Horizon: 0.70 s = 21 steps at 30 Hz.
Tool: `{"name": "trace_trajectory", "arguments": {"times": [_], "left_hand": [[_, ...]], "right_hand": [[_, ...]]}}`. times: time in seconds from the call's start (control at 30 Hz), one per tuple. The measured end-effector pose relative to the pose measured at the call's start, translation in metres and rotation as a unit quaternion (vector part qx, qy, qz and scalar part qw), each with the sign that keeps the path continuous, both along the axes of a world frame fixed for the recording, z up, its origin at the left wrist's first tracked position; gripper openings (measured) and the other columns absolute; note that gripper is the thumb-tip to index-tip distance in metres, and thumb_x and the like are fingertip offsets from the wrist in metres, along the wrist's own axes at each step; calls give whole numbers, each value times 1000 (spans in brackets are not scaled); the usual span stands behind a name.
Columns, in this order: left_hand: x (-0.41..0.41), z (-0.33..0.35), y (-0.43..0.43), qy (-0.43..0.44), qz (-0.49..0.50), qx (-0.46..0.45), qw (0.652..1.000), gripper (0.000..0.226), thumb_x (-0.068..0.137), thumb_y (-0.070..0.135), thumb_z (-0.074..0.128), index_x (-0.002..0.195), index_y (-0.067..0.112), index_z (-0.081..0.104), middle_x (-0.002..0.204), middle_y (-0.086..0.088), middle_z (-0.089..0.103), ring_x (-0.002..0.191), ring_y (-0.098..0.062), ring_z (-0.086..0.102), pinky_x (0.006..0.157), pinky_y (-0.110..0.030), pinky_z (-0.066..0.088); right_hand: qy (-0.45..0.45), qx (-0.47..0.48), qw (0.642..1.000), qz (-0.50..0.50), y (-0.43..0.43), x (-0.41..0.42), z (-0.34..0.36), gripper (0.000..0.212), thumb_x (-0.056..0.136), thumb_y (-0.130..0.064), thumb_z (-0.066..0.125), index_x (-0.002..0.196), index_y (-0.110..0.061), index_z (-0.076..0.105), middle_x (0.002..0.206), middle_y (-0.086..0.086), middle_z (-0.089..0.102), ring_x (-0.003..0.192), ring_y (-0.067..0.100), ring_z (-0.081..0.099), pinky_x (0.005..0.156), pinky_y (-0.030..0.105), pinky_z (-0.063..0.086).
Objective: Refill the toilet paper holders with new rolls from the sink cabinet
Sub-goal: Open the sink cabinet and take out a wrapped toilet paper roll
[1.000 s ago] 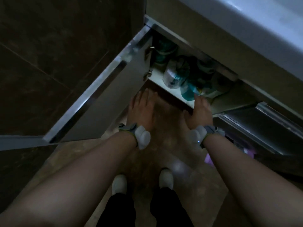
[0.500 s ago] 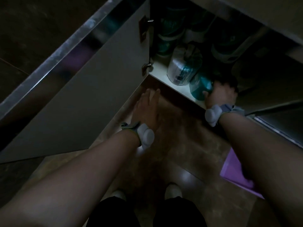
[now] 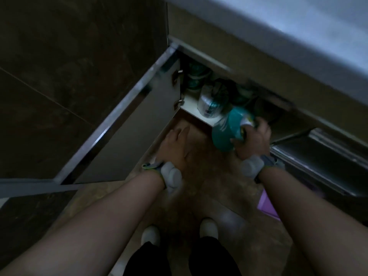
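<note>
Gripping a teal-wrapped roll (image 3: pixel 229 130) with right hand (image 3: pixel 253 140), fingers curled round it at the cabinet (image 3: pixel 199 114) shelf edge; left hand (image 3: pixel 175 145) hovers flat, fingers together, holding nothing

Upper centre of the frame, wrapped rolls (image 3: pixel 209 105) sit in the cabinet (image 3: pixel 201 113); its open door (image 3: pixel 127 136) stands left, shoes (image 3: pixel 208 228) at the bottom.

A dim home bathroom: a pale sink (image 3: pixel 298 26) overhangs a cabinet (image 3: pixel 229 54) whose door (image 3: pixel 127 136) stands open. Wrapped paper rolls (image 3: pixel 209 104) crowd the left end of its shelf (image 3: pixel 191 106). Dark wall tiles (image 3: pixel 69 66) and a brown tiled floor (image 3: pixel 199 186) surround it.
</note>
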State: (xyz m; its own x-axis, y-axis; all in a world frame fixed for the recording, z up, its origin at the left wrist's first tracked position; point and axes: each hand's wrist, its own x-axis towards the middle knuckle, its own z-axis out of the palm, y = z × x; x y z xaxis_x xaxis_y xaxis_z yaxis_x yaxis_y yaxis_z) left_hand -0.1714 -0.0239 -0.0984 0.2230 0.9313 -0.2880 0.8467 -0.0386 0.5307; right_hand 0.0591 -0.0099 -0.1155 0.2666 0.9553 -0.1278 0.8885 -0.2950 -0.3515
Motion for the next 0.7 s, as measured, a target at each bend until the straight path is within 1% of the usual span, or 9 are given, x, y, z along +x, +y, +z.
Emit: {"name": "trace_trajectory", "arguments": {"times": [0.07,0.13,0.23,0.27,0.33,0.43,0.53,0.6,0.7], "left_hand": [[0,39,-6,-9,-5,-12,1000,73,88,28,57,149,18,18,153,-12,28,138,-33,30,110,-41,29],[-2,96,-14,-26,-16,-9,1000,77,86,29,60,149,17,18,150,-13,32,135,-32,34,109,-38,31],[-8,161,-22,-62,-56,-21,996,86,82,30,66,149,17,14,152,-13,29,138,-30,30,111,-39,31],[-8,168,-23,-77,-63,-32,995,89,81,32,68,149,17,14,152,-12,29,139,-29,29,111,-39,31],[-10,207,-28,-120,-84,-50,988,94,77,35,73,149,19,14,151,-9,30,139,-25,29,112,-36,30],[-15,260,-37,-154,-119,-66,979,105,70,38,79,149,26,11,154,-3,26,141,-20,27,111,-30,24],[-20,301,-42,-207,-152,-78,963,118,61,37,84,149,28,6,154,-3,28,139,-17,30,115,-39,29],[-25,326,-52,-237,-187,-89,949,125,56,41,85,149,31,1,151,-1,32,136,-13,34,112,-37,33],[-29,353,-73,-285,-229,-128,922,131,48,47,83,147,37,-3,146,2,35,133,-11,39,110,-35,36]], "right_hand": [[51,-15,998,17,-17,-8,38,47,68,-29,78,109,-11,62,144,20,29,127,43,30,104,46,33],[94,-23,995,30,-37,-15,98,48,66,-28,79,108,-13,64,145,20,28,130,41,30,107,43,30],[152,-32,987,45,-61,-28,176,44,64,-27,82,103,-12,66,149,19,24,136,37,27,111,44,32],[174,-38,983,44,-67,-32,186,42,64,-25,82,101,-11,67,150,17,22,136,35,27,111,45,33],[206,-34,977,41,-83,-40,234,41,65,-24,82,101,-11,67,151,12,19,138,31,25,111,44,33],[223,-25,973,52,-108,-52,299,39,69,-28,79,102,-15,65,152,7,17,140,25,22,114,42,30],[218,-9,974,57,-128,-64,348,42,68,-29,80,103,-13,65,150,7,19,139,21,23,114,35,27],[221,17,973,58,-146,-74,378,43,67,-27,81,103,-10,66,148,9,22,137,20,27,114,34,28],[226,36,971,62,-180,-85,413,41,69,-29,80,104,-12,66,147,6,25,135,20,31,112,38,30]]}}
